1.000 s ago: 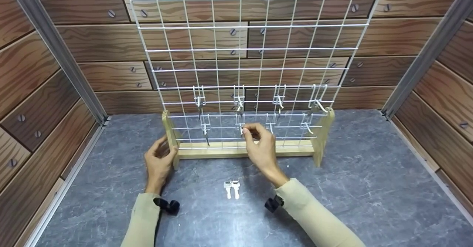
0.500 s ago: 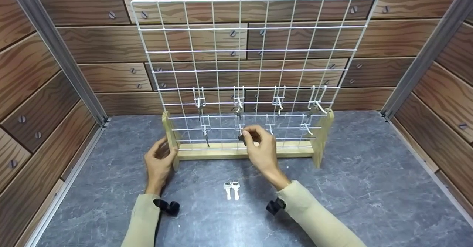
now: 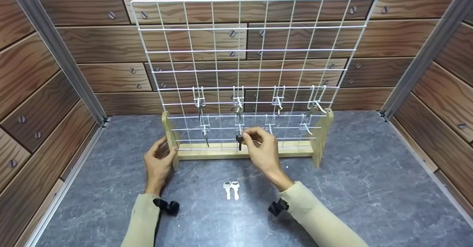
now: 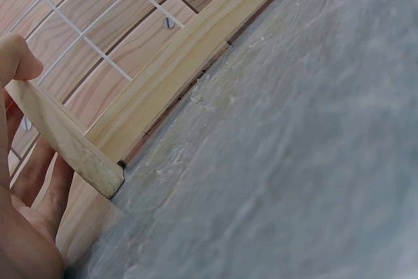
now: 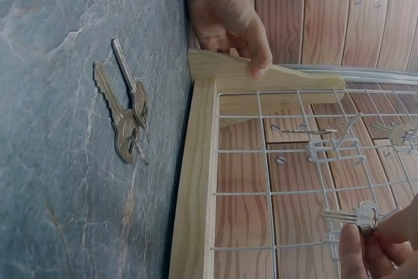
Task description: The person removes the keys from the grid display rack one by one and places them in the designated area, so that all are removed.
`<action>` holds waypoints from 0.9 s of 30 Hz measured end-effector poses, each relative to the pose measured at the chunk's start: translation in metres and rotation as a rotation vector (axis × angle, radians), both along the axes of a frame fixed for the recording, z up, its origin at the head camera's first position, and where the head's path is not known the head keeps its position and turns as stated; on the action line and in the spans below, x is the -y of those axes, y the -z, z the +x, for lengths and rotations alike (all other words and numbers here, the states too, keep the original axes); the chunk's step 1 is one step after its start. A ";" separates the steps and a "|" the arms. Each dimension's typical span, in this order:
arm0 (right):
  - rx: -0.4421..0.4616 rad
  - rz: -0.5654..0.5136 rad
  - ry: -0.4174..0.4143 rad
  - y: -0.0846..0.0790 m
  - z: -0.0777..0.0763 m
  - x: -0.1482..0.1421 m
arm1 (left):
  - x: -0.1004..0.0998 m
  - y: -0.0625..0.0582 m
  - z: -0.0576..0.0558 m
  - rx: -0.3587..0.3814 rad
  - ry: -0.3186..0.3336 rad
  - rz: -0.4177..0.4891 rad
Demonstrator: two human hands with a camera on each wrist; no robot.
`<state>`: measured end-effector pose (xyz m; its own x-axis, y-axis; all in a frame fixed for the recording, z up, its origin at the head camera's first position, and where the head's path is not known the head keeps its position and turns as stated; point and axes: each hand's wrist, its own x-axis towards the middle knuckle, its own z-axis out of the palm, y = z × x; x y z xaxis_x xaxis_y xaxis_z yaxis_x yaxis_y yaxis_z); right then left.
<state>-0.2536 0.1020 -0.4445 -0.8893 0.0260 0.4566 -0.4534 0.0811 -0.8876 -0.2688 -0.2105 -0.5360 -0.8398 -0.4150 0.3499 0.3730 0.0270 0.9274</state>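
My right hand (image 3: 263, 149) pinches a key (image 3: 240, 140) by its head, just below a white hook in the lower row of the wire grid (image 3: 258, 49). In the right wrist view the key (image 5: 343, 215) points away from the fingertips; whether its ring is on the hook cannot be told. My left hand (image 3: 159, 160) grips the left side post (image 3: 170, 134) of the wooden stand, thumb in front and fingers behind, as the left wrist view shows around the post (image 4: 68, 138). Two more keys (image 3: 231, 190) lie side by side on the grey surface.
Several white hooks hang on the grid in two rows; keys hang from some, such as the lower-left key (image 3: 207, 139). A wooden crossbar (image 3: 210, 153) joins the posts, the right post (image 3: 322, 139) at the far end. Wood-patterned walls (image 3: 439, 102) enclose the grey surface.
My right hand has shifted slightly down and right. The key at its fingertips has come into sight and now hangs pointing down. The left hand stays on the post.
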 end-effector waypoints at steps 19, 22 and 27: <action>0.053 -0.009 -0.033 -0.009 0.007 -0.002 | 0.001 0.000 -0.001 0.010 0.001 0.014; 0.060 -0.001 -0.037 -0.009 0.009 -0.002 | 0.000 0.000 -0.001 0.007 0.004 0.025; 0.078 -0.012 -0.059 -0.011 0.012 -0.002 | 0.000 0.000 -0.001 0.001 0.006 0.036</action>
